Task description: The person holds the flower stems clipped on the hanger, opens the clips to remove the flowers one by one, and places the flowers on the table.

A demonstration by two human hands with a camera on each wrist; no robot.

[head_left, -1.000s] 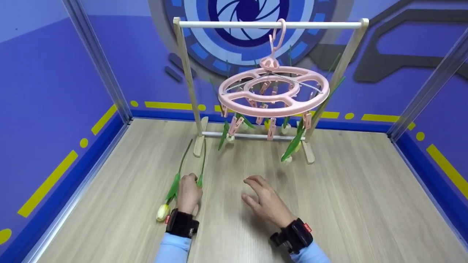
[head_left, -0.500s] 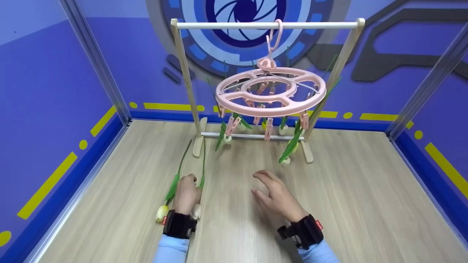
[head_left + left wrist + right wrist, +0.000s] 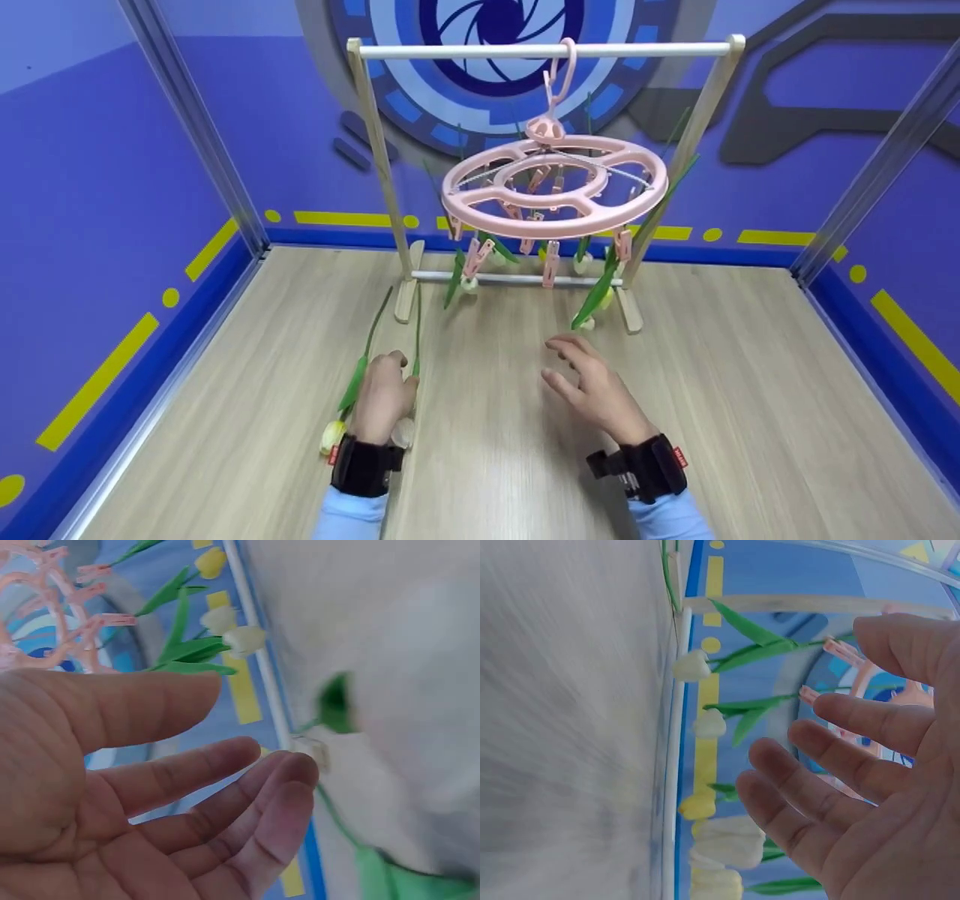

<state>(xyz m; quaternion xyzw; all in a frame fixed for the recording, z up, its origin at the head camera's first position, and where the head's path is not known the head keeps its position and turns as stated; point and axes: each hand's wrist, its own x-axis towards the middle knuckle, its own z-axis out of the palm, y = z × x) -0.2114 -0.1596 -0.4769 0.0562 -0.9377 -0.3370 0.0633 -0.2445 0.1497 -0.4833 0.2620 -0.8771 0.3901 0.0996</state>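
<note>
On the left half of the desk [image 3: 487, 465], I see a yellow flower [image 3: 352, 386] lying lengthwise, bloom toward the front edge, stem toward the back edge and leaning slightly right. Just beside it, farther from the left edge, a white flower [image 3: 403, 433] points the same way, its long axis almost straight front to back, stem tip near the stand's left foot. Over both, the left hand [image 3: 381, 397] partly hides them; my left wrist view shows it unclosed, thumb apart from loosely bent fingers. Whether it touches either stem, I cannot tell. Right of the desk's middle, the right hand [image 3: 604, 397] hovers with fingers spread and relaxed, aimed at the back edge. Near that edge rises the stand [image 3: 465, 52], with a round pink hanger [image 3: 540, 227] hooked on its top bar. Clips [image 3: 550, 264] dangle below, and hanging flowers [image 3: 596, 298] point bloom-down, stems upward.
</note>
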